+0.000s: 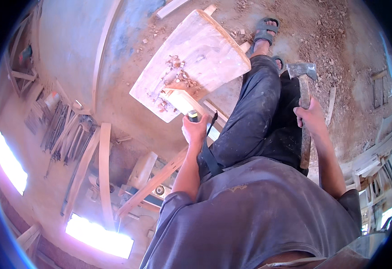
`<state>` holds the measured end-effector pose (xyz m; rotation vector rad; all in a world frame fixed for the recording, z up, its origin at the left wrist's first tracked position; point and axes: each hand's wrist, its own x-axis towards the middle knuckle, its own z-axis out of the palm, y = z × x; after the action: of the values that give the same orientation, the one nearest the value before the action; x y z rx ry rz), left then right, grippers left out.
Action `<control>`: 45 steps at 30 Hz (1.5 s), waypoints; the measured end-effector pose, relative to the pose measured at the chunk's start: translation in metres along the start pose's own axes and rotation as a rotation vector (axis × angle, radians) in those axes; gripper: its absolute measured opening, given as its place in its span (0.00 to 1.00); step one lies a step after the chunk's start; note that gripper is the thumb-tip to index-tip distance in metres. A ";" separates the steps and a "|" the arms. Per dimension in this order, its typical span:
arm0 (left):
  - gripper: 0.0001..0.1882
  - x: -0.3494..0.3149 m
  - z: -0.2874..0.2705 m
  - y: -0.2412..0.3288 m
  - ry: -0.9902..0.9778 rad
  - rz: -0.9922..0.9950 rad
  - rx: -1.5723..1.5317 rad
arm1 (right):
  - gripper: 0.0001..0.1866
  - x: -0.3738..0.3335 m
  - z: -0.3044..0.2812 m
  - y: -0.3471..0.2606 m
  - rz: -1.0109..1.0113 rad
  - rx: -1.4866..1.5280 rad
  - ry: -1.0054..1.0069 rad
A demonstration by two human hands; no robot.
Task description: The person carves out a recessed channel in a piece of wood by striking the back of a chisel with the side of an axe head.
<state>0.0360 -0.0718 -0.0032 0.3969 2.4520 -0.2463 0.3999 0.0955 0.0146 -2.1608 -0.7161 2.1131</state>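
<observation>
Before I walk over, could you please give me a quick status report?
Right hand gripping hatchet. Left hand closed on black-and-yellow item, type unclear. Pale wood piece on workbench, wood chips scattered beside it.

Left hand (pixel 194 131) closed around a black-and-yellow handle (pixel 193 115), near a pale wooden piece (pixel 181 99) on the worn bench (pixel 216 56); the handle's far end cannot be made out clearly. Right hand (pixel 312 119) grips a metal-headed tool (pixel 304 89) by its shaft, apart from the bench. Wood chips (pixel 182 77) lie scattered on the bench top.
</observation>
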 end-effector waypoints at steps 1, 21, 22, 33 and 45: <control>0.41 0.000 -0.006 -0.001 -0.027 0.014 -0.004 | 0.22 0.000 0.003 0.000 -0.010 -0.007 0.006; 0.10 0.050 -0.093 -0.072 0.200 0.647 -0.931 | 0.16 -0.086 0.142 -0.002 -0.418 -0.087 0.130; 0.09 0.042 -0.105 -0.068 0.246 0.704 -0.950 | 0.16 -0.091 0.148 -0.008 -0.449 -0.108 0.132; 0.10 -0.008 -0.106 0.017 0.279 1.553 -0.908 | 0.14 -0.160 0.215 -0.050 -0.807 0.001 0.067; 0.11 0.005 -0.109 0.035 0.310 1.395 -0.982 | 0.14 -0.146 0.222 -0.015 -0.532 -0.242 0.171</control>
<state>-0.0168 -0.0081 0.0762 1.5227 1.6598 1.5561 0.1881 -0.0057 0.1403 -1.9233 -1.3978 1.6211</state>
